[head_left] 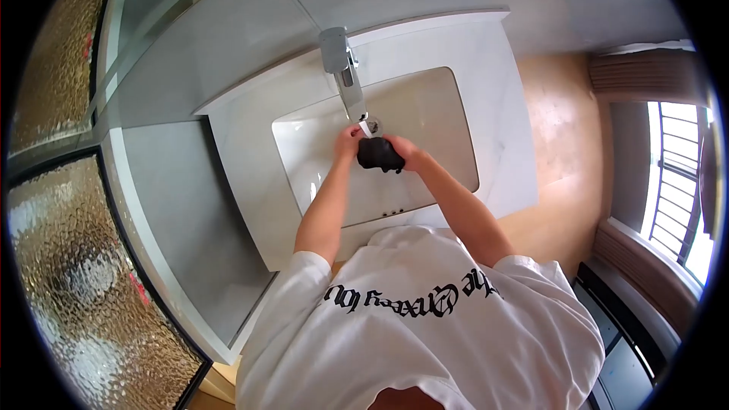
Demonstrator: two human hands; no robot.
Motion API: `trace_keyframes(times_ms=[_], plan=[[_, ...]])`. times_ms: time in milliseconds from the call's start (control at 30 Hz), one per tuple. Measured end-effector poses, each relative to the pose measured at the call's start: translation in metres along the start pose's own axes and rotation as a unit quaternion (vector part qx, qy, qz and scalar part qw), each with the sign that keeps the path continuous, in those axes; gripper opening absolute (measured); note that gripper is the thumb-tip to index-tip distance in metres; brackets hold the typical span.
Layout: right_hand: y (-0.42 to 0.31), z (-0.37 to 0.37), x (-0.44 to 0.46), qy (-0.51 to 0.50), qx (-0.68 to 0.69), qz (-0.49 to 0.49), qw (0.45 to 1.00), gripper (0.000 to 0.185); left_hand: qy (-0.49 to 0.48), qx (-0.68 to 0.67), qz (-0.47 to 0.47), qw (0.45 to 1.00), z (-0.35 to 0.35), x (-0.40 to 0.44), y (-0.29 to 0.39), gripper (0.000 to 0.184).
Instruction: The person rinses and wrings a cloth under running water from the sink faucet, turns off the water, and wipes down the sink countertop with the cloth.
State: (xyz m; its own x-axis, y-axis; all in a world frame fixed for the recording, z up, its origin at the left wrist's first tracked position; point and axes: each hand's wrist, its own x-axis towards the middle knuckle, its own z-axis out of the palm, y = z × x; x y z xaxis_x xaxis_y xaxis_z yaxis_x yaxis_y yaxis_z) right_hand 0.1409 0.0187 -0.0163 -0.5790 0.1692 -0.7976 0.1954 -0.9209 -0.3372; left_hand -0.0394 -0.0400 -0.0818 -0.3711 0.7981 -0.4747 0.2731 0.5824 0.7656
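Over the basin of a white sink [448,129], both hands are at a dark, bunched-up black cloth [381,154]. My right hand [404,152] is closed on its right side. At its upper left, my left hand [348,142] has its fingers closed at the cloth's edge, beside a narrow white strip [365,130]. Whether that strip belongs to the cloth, I cannot tell. Just above the hands is the spout of a chrome faucet [350,95]. Close by, the drain [373,127] shows in part.
A pale marble-look countertop [501,121] surrounds the basin, with a raised back edge along the grey wall [228,45]. Textured glass panels [91,273] stand at the left. To the right are a wooden floor [566,121] and a barred window [676,182].
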Motion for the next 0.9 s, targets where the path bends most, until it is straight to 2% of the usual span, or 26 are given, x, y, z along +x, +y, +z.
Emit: trace_keyframes(times_ms=[33, 67, 100, 133, 167, 200, 233, 267, 300, 333, 400, 433, 467, 533, 567, 633, 667, 733, 767, 800, 833, 900], plan=[[-0.010, 0.004, -0.002, -0.001, -0.008, -0.008, 1.000, 0.032, -0.016, 0.027, 0.033, 0.999, -0.006, 0.009, -0.008, 0.036], [-0.018, 0.009, -0.001, -0.004, -0.014, -0.009, 1.000, 0.032, -0.009, 0.025, 0.035, 0.999, -0.006, 0.013, -0.015, 0.036], [-0.022, 0.011, 0.006, 0.009, -0.016, -0.018, 1.000, 0.035, -0.052, -0.157, -0.075, 0.983, -0.009, 0.011, -0.008, 0.042], [-0.023, 0.007, 0.021, 0.022, -0.018, -0.027, 0.999, 0.037, -0.093, -0.332, -0.179, 0.921, -0.014, 0.006, 0.008, 0.049], [-0.023, 0.002, 0.034, 0.028, -0.035, -0.045, 0.998, 0.040, -0.099, -0.375, -0.242, 0.889, -0.016, -0.003, 0.023, 0.062], [-0.024, 0.005, 0.036, 0.026, -0.036, -0.045, 0.998, 0.040, -0.097, -0.375, -0.241, 0.890, -0.015, -0.009, 0.030, 0.062], [-0.025, 0.009, 0.039, 0.160, -0.126, -0.109, 0.973, 0.041, -0.073, -0.353, -0.255, 0.897, -0.011, -0.013, 0.037, 0.057], [-0.025, 0.013, 0.041, 0.290, -0.212, -0.169, 0.918, 0.043, -0.048, -0.331, -0.268, 0.903, -0.005, -0.019, 0.044, 0.053], [-0.023, 0.024, 0.035, 0.374, -0.211, -0.199, 0.881, 0.045, -0.013, -0.365, -0.275, 0.889, 0.000, -0.033, 0.066, 0.052], [-0.018, 0.036, 0.032, 0.373, -0.210, -0.199, 0.882, 0.045, -0.012, -0.364, -0.275, 0.890, 0.010, -0.032, 0.054, 0.052], [-0.010, 0.058, 0.025, 0.477, -0.228, -0.208, 0.823, 0.045, -0.040, -0.435, -0.263, 0.860, 0.024, -0.026, 0.033, 0.048], [-0.002, 0.067, 0.019, 0.455, -0.243, -0.215, 0.829, 0.044, -0.036, -0.506, -0.219, 0.833, 0.023, -0.030, 0.043, 0.043], [0.008, 0.077, 0.012, 0.432, -0.252, -0.225, 0.836, 0.042, -0.095, -0.591, -0.176, 0.781, 0.015, -0.034, 0.051, 0.048], [0.019, 0.103, -0.017, 0.383, -0.286, -0.240, 0.845, 0.039, -0.231, -0.584, -0.108, 0.771, 0.006, -0.007, -0.001, 0.040], [0.018, 0.106, -0.016, 0.384, -0.285, -0.243, 0.844, 0.039, -0.234, -0.582, -0.106, 0.771, 0.008, -0.004, 0.001, 0.040], [0.015, 0.108, -0.012, 0.439, -0.192, -0.182, 0.858, 0.037, -0.122, -0.479, -0.198, 0.846, 0.013, -0.006, 0.017, 0.034], [0.012, 0.106, -0.008, 0.439, -0.188, -0.182, 0.859, 0.037, -0.122, -0.476, -0.198, 0.848, 0.013, -0.013, 0.028, 0.034], [0.000, 0.088, 0.020, 0.516, -0.269, -0.181, 0.793, 0.037, -0.032, -0.496, -0.270, 0.825, -0.003, -0.044, 0.092, 0.032], [-0.007, 0.065, 0.038, 0.484, -0.227, -0.183, 0.825, 0.038, -0.005, -0.489, -0.254, 0.835, 0.001, -0.044, 0.091, 0.030], [-0.010, 0.042, 0.047, 0.450, -0.185, -0.178, 0.855, 0.040, -0.117, -0.409, -0.218, 0.878, 0.004, -0.033, 0.057, 0.034], [-0.016, 0.033, 0.046, 0.407, -0.189, -0.204, 0.870, 0.044, -0.097, -0.454, -0.196, 0.864, 0.013, -0.037, 0.049, 0.033], [-0.023, 0.037, 0.042, 0.398, -0.189, -0.208, 0.874, 0.044, -0.062, -0.539, -0.172, 0.822, 0.027, -0.034, 0.050, 0.028]])
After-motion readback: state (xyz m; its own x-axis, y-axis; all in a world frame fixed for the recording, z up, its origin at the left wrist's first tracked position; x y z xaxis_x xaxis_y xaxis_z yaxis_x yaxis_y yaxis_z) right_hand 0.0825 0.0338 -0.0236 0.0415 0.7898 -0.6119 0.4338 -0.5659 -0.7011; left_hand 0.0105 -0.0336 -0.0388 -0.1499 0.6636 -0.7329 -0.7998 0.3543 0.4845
